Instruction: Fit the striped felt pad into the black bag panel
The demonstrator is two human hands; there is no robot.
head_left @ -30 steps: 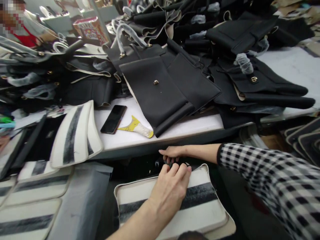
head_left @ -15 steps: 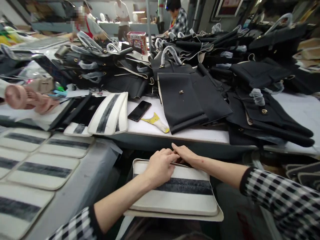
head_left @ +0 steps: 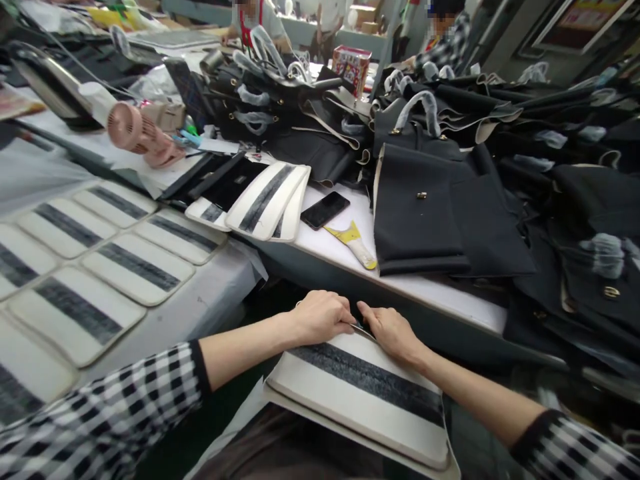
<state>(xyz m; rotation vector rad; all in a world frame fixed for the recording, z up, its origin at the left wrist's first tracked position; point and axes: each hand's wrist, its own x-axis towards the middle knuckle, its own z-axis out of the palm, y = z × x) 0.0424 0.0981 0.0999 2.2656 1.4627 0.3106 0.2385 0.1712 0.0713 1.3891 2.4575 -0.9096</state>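
A cream-white bag panel (head_left: 385, 417) with a dark grey band lies across my lap, layered over another pale panel whose edge shows beneath. My left hand (head_left: 320, 319) is closed over the far edge of the top panel, thumb and fingers pinched together. Close by on the right, my right hand (head_left: 393, 332) grips the same edge with its fingers curled under and out of sight, the thumb pointing up. A small gap separates the two hands, where the panel's edge looks slightly lifted.
Several similar panels (head_left: 137, 267) lie flat on the left table. On the bench ahead are more striped panels (head_left: 270, 200), a phone (head_left: 326, 209), a yellow scraper-like piece (head_left: 353, 241), black bags (head_left: 420, 213), a pink fan (head_left: 143, 133) and a kettle (head_left: 55, 87). People stand behind.
The view has swung left, so the bench items sit further right. My left hand has shifted along the far edge, and a gap has opened between my hands.
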